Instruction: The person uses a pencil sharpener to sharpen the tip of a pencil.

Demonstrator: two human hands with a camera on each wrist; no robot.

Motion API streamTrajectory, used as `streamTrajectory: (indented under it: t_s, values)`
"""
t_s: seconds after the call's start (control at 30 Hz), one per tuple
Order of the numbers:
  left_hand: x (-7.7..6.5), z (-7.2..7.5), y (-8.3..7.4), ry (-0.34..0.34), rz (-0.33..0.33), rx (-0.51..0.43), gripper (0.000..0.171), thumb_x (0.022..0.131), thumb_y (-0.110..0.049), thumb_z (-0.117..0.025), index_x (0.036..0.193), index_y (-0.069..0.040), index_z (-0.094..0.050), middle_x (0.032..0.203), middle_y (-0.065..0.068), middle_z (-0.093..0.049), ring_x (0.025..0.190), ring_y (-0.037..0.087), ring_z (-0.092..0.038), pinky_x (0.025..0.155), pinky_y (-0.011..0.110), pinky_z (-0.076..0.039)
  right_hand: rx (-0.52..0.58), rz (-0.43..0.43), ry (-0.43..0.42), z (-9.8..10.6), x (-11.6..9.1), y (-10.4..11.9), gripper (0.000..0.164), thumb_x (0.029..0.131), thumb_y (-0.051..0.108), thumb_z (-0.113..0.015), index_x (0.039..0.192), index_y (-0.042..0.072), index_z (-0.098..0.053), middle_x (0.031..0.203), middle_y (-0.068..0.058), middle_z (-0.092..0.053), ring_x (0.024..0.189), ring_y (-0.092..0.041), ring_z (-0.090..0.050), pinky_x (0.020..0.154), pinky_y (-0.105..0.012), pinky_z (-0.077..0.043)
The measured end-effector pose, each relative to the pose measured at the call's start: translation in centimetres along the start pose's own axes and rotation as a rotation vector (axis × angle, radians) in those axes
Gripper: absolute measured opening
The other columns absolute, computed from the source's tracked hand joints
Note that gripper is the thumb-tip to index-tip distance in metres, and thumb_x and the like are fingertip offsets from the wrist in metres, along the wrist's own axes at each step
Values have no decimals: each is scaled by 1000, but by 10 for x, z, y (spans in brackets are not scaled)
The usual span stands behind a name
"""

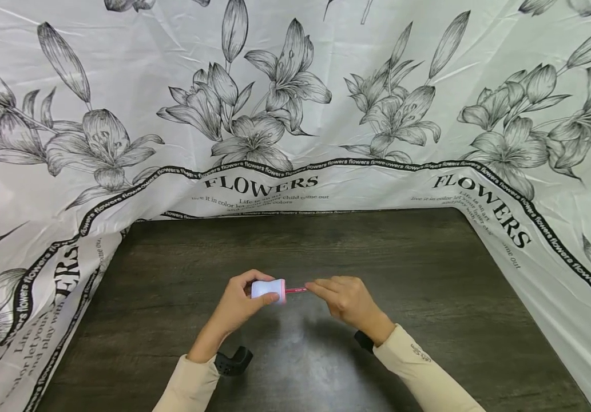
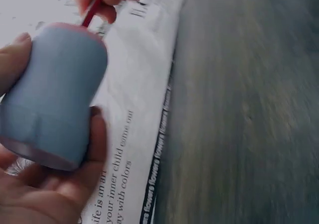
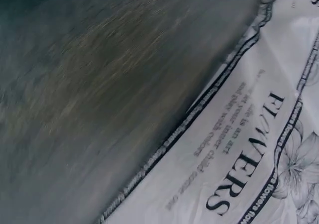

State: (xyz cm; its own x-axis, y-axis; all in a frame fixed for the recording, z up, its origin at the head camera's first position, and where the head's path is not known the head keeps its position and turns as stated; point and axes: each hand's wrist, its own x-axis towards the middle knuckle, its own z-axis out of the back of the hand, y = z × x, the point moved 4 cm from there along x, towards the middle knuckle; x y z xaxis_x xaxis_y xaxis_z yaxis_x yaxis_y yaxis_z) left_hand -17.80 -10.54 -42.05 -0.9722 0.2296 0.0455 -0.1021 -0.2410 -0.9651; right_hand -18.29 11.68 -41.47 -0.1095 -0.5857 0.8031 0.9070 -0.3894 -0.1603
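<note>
My left hand [image 1: 235, 302] grips a pale blue, waisted pencil sharpener [image 1: 266, 289] with a pink rim, its thumb along the near side. A thin red pencil [image 1: 296, 290] sticks into the pink end, which faces right. The fingers of my right hand [image 1: 349, 300] pinch the pencil's outer end, a short way from the rim. In the left wrist view the sharpener [image 2: 60, 84] stands tilted in the palm, the pencil [image 2: 89, 16] entering its top. Neither hand nor pencil shows in the right wrist view.
Both hands are over a dark wood-grain table [image 1: 377, 246]. White cloth [image 1: 367, 189] printed with flowers and lettering hangs along its back and sides. A black strap device [image 1: 233, 361] sits at the left wrist, another [image 1: 364, 341] at the right.
</note>
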Motion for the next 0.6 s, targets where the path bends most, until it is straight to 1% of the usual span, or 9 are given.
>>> streamTrajectory:
  t_s: [0.03, 0.1, 0.17, 0.27, 0.33, 0.37, 0.43, 0.5, 0.6]
  values:
    - [-1, -2, -1, -5, -71, 32, 34, 79, -9, -77, 109, -1, -63, 106, 17, -61, 80, 14, -60, 65, 24, -52, 65, -41, 29, 0, -1, -2, 28, 96, -1, -46, 98, 5, -73, 85, -2, -74, 63, -9, -65, 54, -18, -51]
    - [-4, -7, -5, -36, -275, 144, 39, 72, -5, -82, 105, -2, -62, 109, 15, -61, 86, 18, -61, 69, 24, -53, 213, -133, 92, 1, -1, -7, 23, 92, -4, -53, 98, 4, -74, 85, -3, -74, 63, -9, -66, 54, -16, -51]
    - [-8, -14, -11, -69, -510, 327, 38, 70, -6, -83, 102, -4, -61, 110, 13, -59, 94, 22, -60, 75, 25, -54, 383, -260, 183, 1, -2, -13, 16, 88, -2, -63, 98, 3, -74, 86, -4, -75, 59, -4, -63, 52, -13, -48]
    - [-13, -23, -14, -132, -880, 630, 21, 83, -10, -72, 101, -2, -63, 107, 13, -57, 99, 26, -57, 82, 29, -52, 639, -520, 348, -1, -6, -22, 17, 84, 2, -69, 100, 4, -75, 79, -3, -74, 49, 3, -49, 44, -11, -39]
    - [-15, -28, -13, -155, -1019, 761, 19, 93, -17, -59, 104, -2, -64, 106, 14, -56, 98, 26, -56, 83, 31, -52, 740, -669, 429, -1, -9, -26, 16, 87, 5, -68, 102, 5, -75, 75, -2, -72, 45, 4, -39, 40, -12, -31]
    - [-16, -29, -12, -166, -1052, 796, 23, 97, -21, -53, 106, -3, -64, 106, 15, -56, 98, 26, -56, 83, 32, -52, 759, -709, 446, -1, -10, -27, 16, 87, 5, -68, 102, 5, -75, 73, -1, -72, 44, 4, -38, 39, -13, -30]
    - [-15, -28, -10, -186, -1036, 791, 29, 98, -26, -51, 110, -3, -64, 106, 14, -56, 97, 25, -56, 81, 33, -52, 697, -662, 434, 0, -8, -27, 16, 86, 4, -69, 101, 5, -75, 76, -1, -73, 47, 3, -43, 41, -13, -33]
    - [-13, -24, -9, -183, -933, 692, 33, 93, -28, -60, 114, -3, -63, 109, 14, -57, 97, 24, -58, 76, 31, -53, 552, -521, 367, 2, -3, -24, 17, 84, 3, -71, 100, 6, -75, 81, -1, -74, 52, 1, -52, 45, -12, -39]
    - [-9, -14, -8, -179, -712, 479, 40, 83, -21, -75, 117, -4, -63, 111, 11, -61, 94, 21, -60, 71, 29, -53, 226, -256, 203, 7, 3, -14, 16, 87, 7, -69, 102, 7, -73, 90, -1, -74, 66, -5, -65, 58, -15, -51]
